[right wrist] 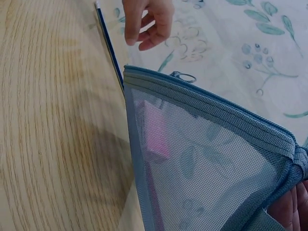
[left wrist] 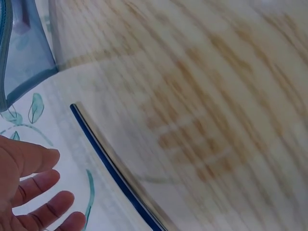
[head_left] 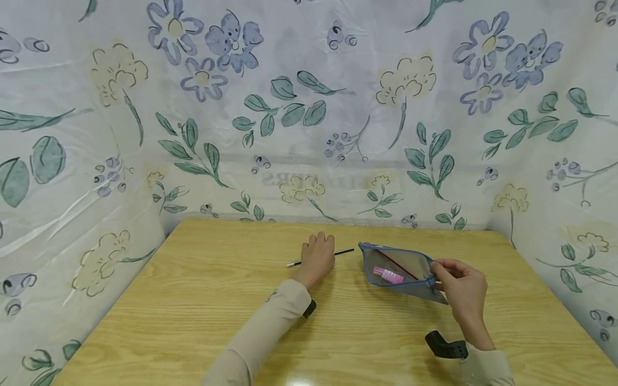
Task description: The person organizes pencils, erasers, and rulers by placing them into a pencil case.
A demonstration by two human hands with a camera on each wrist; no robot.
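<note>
A slim dark blue pencil (head_left: pixel 344 251) with a whitish end lies on the wooden table. Over its middle hovers my left hand (head_left: pixel 318 257), fingers loosely bent; the left wrist view shows a gap between those fingers and the pencil (left wrist: pixel 113 166). With thumb and fingers, my right hand (head_left: pixel 461 287) pinches the right corner of a blue-edged mesh zip pouch (head_left: pixel 420 291). The pouch's mouth gapes upward. Inside it are a pink block-like item (head_left: pixel 388 275) with lettering and a thin dark red stick (head_left: pixel 398 264). In the right wrist view the mesh (right wrist: pixel 207 159) partly veils both.
Flower-printed sheeting (head_left: pixel 299 145) hangs behind the table (head_left: pixel 232 321) and along both sides. A black wrist mount (head_left: pixel 446 347) sticks out from the right sleeve, and another (head_left: pixel 310 308) from the left. The pencil's right end points at the pouch's left corner.
</note>
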